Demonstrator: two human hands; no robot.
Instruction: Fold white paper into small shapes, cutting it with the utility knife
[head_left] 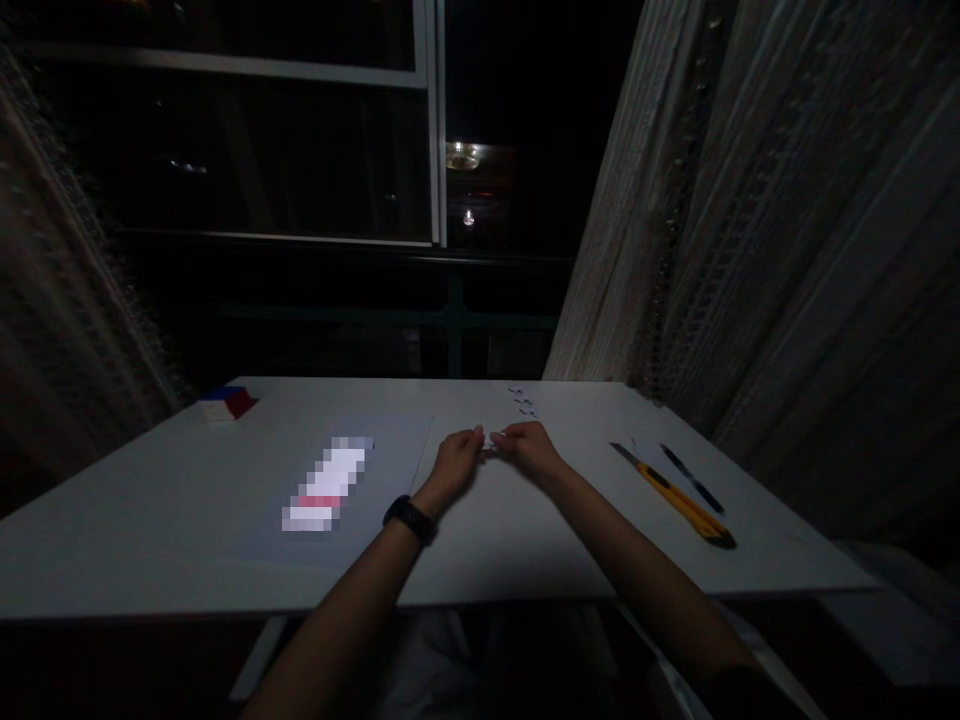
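1 small white piece (487, 442), left of yellow cutter (679, 500): pinched between fingertips of left hand (456, 465) and right hand (531, 450). 3 dark-marked bits (523, 402), farther off, left of cutter. light, even pinch probably best.

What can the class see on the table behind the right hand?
Beyond the right hand, a short row of small pieces lies on the white table; whatever the hand itself covers cannot be seen.
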